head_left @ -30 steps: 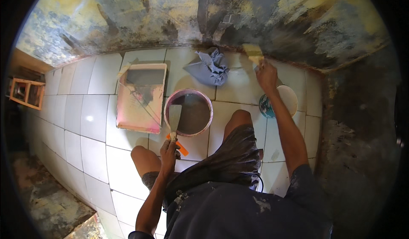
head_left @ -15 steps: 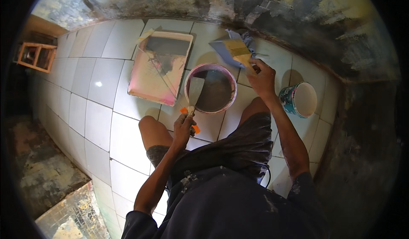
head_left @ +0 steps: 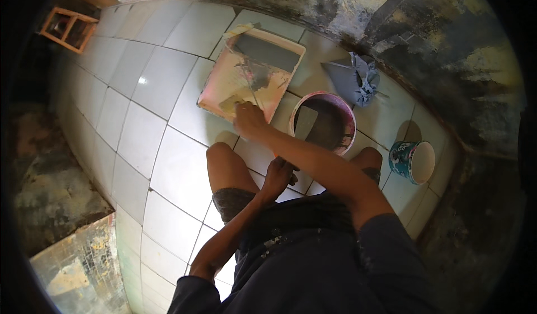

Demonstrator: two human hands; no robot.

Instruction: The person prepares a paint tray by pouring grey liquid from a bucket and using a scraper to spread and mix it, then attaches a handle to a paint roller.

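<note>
- Right hand (head_left: 251,121) clamps a yellow scraper (head_left: 230,105) at its ten o'clock, over the pinkish tray (head_left: 224,79).
- Left hand (head_left: 279,175) clamps a putty knife (head_left: 305,123), blade toward one o'clock, over the bucket (head_left: 353,125).
- Teal tub (head_left: 401,159) at view's three o'clock.

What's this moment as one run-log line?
Left hand: holds putty knife, blade at bucket | Right hand: holds yellow spreader at tray | Nearby: teal tub, crumpled blue-grey bundle

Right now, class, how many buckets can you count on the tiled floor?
2: a pink-rimmed bucket just right of the tray, and a teal bucket farther right, near the wall. Any behind the person would be hidden.
</note>
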